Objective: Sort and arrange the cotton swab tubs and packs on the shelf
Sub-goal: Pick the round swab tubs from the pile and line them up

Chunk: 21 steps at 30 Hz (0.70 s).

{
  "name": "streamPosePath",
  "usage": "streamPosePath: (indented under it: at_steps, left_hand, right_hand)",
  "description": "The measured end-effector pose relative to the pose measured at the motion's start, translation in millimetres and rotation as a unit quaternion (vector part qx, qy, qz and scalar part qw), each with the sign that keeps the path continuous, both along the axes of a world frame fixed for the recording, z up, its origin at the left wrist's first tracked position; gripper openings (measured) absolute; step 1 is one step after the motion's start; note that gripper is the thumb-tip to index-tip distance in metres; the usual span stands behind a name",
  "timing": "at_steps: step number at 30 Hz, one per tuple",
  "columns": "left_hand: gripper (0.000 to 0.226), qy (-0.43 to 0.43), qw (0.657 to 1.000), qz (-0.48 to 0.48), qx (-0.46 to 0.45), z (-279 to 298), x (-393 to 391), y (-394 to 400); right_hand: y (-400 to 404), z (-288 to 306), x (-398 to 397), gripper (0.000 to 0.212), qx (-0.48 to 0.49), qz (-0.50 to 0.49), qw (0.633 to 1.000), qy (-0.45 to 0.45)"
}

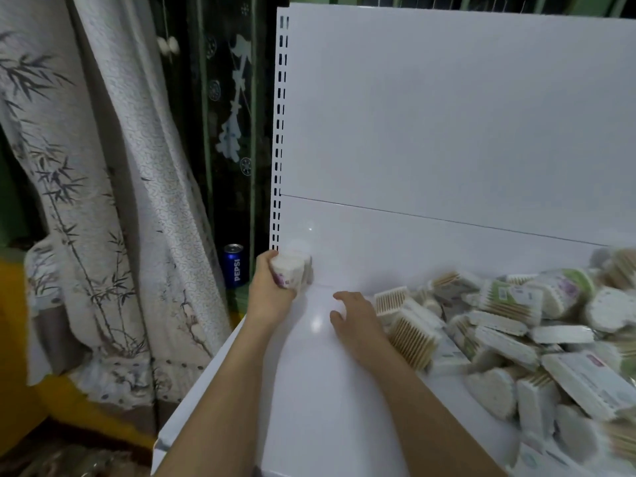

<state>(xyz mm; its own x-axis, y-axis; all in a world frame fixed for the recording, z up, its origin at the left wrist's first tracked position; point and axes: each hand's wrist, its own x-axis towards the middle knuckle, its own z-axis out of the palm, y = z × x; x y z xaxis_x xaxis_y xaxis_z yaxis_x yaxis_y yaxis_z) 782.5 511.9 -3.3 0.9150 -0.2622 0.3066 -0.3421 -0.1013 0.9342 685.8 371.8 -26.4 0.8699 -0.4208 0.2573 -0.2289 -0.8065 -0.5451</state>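
My left hand (266,290) grips a small round cotton swab tub (290,271) with a white top and a purple-printed label, at the back left corner of the white shelf (309,390). My right hand (354,318) hovers over the shelf just right of it, fingers relaxed and holding nothing. A jumbled heap of swab tubs and flat packs (516,325) fills the shelf's right side, touching my right forearm. Some packs show wooden sticks (413,335).
The shelf's white back panel (447,132) rises behind, with a slotted upright (280,132) at its left edge. Left of the shelf stand a blue Pepsi can (234,265), a bamboo-print curtain (96,201) and something yellow (20,339) low down.
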Motion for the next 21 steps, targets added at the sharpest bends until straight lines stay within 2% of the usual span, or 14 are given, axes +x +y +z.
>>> streamPosePath:
  at_steps: [3,13,16,19,21]
  left_hand:
    - [0.075,0.014,1.000,-0.011,0.012,-9.6,6.0,1.2]
    - [0.075,-0.002,1.000,-0.019,0.018,-12.9,0.7,-10.7]
    - [0.081,0.002,1.000,-0.010,0.027,-13.4,0.4,-11.8]
    - [0.084,-0.024,1.000,0.002,0.018,-7.0,5.9,-10.3]
    - [0.085,-0.078,0.996,0.036,0.033,5.0,2.0,-10.6]
  right_hand:
    - [-2.7,-4.4,0.8,0.041,-0.037,0.020,0.998,0.040]
    - [-5.9,-10.0,4.6,0.039,-0.057,0.006,0.998,0.035]
    - [-4.7,-9.4,3.8,0.039,-0.060,0.006,0.997,0.037]
    - [-2.2,-7.6,1.0,0.039,-0.051,0.003,0.998,0.037]
    - [2.0,0.2,-3.0,0.038,-0.015,0.000,1.000,0.010]
